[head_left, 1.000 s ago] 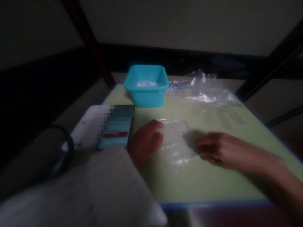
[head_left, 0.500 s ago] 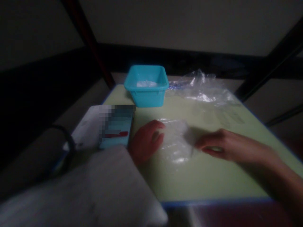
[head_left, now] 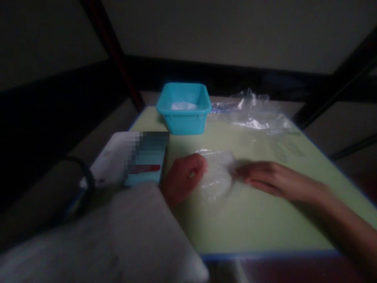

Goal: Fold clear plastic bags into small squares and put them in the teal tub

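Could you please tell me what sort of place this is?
Probably a small hand-work station in a dim room: a pale green table, a turquoise bin at its far side, loose clear plastic bags beside it, and a flat clear bag between the left hand and right hand.

Dim room, pale green table [head_left: 265,224]
Light wall [head_left: 224,31] above a dark band [head_left: 235,76]; dark slanted bars [head_left: 116,55] on either side; table edged in blue

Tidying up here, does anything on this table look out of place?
Nothing spilled or broken. A clear plastic heap lies crumpled at the far edge of the table beside the teal bin; the white sheet seems to overhang its left edge.
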The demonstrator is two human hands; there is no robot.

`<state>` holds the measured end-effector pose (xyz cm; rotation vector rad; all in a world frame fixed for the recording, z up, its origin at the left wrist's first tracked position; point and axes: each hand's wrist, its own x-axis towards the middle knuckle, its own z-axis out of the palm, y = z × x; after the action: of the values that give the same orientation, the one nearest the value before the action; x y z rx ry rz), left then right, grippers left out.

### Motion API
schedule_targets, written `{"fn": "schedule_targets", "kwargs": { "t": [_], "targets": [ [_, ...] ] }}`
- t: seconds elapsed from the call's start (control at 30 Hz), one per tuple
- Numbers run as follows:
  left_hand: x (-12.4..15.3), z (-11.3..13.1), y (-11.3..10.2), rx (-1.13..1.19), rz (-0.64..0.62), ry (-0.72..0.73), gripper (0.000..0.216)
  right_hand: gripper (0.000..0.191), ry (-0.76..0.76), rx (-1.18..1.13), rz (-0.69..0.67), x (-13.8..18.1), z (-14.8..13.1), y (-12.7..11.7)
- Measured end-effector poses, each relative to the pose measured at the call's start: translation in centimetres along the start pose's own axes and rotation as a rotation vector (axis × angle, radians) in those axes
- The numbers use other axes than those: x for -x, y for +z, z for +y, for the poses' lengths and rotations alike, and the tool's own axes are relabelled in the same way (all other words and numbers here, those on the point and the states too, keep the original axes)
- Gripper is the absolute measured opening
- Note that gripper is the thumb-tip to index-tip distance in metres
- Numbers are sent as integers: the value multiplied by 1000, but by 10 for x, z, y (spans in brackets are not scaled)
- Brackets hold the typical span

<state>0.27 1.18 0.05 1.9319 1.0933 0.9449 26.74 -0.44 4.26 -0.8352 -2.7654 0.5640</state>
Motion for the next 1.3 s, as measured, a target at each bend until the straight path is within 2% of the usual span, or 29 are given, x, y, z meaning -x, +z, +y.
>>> {"fn": "schedule_targets", "kwargs": {
  "t": [0.17,0.27,0.37,0.5,0.67,0.9,1.13,1.3],
  "targets": [
    [0,-6,2,36,3,-82,13,24,192,-39,50,-4,1,1],
    [-2,-7,1,98,11,-101,16,22,222,-97,117,-15,6,0],
    [-4,-5,-1,180,34,-143,16,21,257,-251,220,-29,15,2],
    [-8,-5,-4,236,87,-256,15,24,403,-508,326,-42,28,11],
    [-12,-6,-8,242,119,-322,19,27,515,-640,420,-47,35,22],
    [-14,-15,-10,283,128,-326,30,35,622,-554,573,-46,35,31],
    [-15,-14,-9,318,132,-352,31,35,637,-483,592,-46,34,33],
    [-14,-15,-10,301,130,-342,34,37,633,-320,593,-43,35,35]
  ]
}}
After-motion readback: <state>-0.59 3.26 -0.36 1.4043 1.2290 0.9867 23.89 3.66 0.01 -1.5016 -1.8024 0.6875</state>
